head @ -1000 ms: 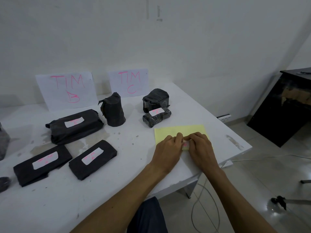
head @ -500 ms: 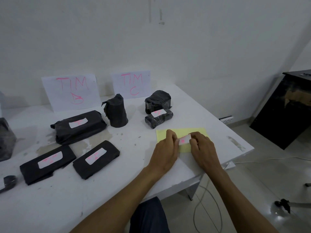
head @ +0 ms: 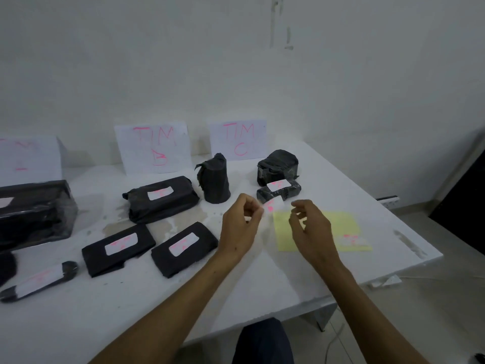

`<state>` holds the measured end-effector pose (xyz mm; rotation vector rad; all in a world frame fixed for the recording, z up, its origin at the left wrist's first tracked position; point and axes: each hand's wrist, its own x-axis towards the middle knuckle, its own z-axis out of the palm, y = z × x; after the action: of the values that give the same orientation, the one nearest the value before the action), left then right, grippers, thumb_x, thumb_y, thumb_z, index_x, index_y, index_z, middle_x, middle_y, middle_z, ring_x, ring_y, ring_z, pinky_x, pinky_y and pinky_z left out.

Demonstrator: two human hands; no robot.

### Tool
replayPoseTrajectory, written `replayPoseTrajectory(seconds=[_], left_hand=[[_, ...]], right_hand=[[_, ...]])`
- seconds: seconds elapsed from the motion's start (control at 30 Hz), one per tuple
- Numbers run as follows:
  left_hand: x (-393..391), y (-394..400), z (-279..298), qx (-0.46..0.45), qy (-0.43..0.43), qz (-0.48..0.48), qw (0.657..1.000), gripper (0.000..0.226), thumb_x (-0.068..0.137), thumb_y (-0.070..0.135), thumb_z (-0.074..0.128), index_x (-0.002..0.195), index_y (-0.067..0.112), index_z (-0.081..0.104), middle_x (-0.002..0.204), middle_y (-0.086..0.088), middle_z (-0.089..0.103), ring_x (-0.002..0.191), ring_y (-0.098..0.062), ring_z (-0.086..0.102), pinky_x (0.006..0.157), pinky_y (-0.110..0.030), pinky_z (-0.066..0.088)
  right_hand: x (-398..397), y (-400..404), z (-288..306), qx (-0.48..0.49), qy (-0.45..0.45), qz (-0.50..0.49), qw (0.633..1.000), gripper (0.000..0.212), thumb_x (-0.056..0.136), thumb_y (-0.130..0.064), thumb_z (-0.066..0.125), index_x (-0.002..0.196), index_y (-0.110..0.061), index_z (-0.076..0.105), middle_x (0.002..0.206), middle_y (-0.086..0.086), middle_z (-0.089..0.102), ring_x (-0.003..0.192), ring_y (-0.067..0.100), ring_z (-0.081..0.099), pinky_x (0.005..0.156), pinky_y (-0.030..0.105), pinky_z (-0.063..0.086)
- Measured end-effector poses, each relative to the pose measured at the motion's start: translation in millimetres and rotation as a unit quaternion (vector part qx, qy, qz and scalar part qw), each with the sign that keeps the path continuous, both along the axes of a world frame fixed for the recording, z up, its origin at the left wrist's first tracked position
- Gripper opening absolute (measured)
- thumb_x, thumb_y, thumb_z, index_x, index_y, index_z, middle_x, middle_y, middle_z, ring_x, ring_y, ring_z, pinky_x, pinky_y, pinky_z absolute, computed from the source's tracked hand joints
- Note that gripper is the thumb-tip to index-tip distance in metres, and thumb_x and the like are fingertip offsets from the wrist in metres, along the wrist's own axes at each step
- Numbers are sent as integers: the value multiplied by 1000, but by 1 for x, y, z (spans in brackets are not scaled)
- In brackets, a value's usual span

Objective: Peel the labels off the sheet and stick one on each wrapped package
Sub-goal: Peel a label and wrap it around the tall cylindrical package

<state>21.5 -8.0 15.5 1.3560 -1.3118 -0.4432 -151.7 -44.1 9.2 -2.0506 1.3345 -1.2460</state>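
My left hand (head: 240,227) is raised above the table and pinches a white label (head: 274,205) with pink writing by its left end. My right hand (head: 311,227) hovers just right of the label, fingers curled and apart, holding nothing. The yellow backing sheet (head: 343,227) lies flat under my right hand with one white label (head: 353,240) still on it. Several black wrapped packages lie on the white table (head: 249,290). An upright cone-shaped package (head: 215,183) and a lumpy package (head: 278,165) carry no label that I can see. The flat packages (head: 183,248) (head: 118,248) (head: 162,198) bear labels.
Paper signs reading "TIM B" (head: 153,147) and "TIM C" (head: 237,139) lean against the wall, a third (head: 29,156) at the left. A large labelled package (head: 34,211) and a slim one (head: 39,281) sit at the left. Dark cabinet (head: 467,214) stands right of the table.
Both hands lifted off the yellow sheet. My left hand came away with a peeled label, while my right hand let go. The camera view swung left.
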Motion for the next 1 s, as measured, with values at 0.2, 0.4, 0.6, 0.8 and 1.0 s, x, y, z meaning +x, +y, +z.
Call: replayPoseTrajectory(seconds=[0.2,0.4,0.6,0.8,1.0], left_hand=[[59,-7,12,31,-31,45,998,10,92,22,69,90,19,60,84,9,66,79,-5,63,72,-21,56],[104,-10,21,54,-56,77,994,9,87,17,74,90,15,65,86,6,68,80,-6,63,70,-9,48],[127,-27,20,49,-93,92,990,12,86,21,76,89,15,66,87,5,69,81,-7,66,76,-19,54],[137,-42,18,37,-58,110,992,24,83,20,79,98,17,61,83,7,70,75,-1,66,66,-13,52],[141,-49,12,44,-34,113,992,35,86,24,77,115,15,59,85,9,72,78,-2,67,69,-13,52]], right_hand=[[76,-14,16,91,-102,100,985,27,97,-22,60,123,-23,57,108,-11,66,98,1,64,77,13,53],[119,-43,25,160,-174,156,959,15,96,-17,56,105,-15,68,89,0,74,84,15,71,75,33,60],[148,-65,22,143,-166,149,964,15,92,-26,68,98,-12,68,84,2,73,76,14,71,69,31,60],[160,-83,12,113,-184,153,964,3,92,-13,63,91,-15,65,88,0,70,84,16,66,76,35,57],[166,-86,-2,107,-196,152,963,3,90,-16,59,88,-15,61,90,-1,64,93,16,61,78,40,52]])
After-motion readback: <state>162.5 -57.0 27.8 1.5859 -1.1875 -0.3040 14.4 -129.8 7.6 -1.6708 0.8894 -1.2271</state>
